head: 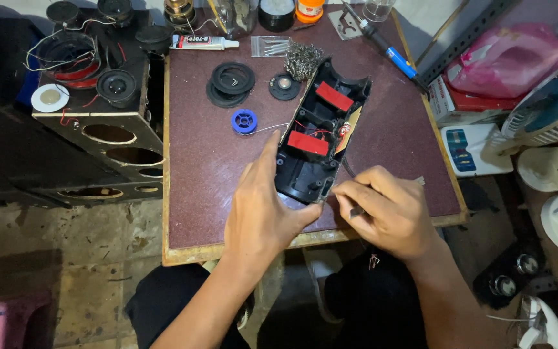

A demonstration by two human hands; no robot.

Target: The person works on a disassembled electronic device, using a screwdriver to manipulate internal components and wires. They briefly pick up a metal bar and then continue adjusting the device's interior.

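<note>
An opened black plastic casing (321, 129) lies on the maroon table (214, 174), with two red pads, red wires and a small board inside. My left hand (263, 213) grips its near left side, thumb along the edge. My right hand (389, 210) pinches a thin metal tool (355, 211) at the casing's near right corner; a metal tip shows at its far side.
A blue solder spool (244, 121), black speaker rings (230, 81), a small round speaker (284, 86), steel wool (302, 59), a glue tube (205, 42) and a blue-handled soldering iron (389, 48) lie further back. A black speaker box (98, 97) stands left; fans and a pink bag sit right.
</note>
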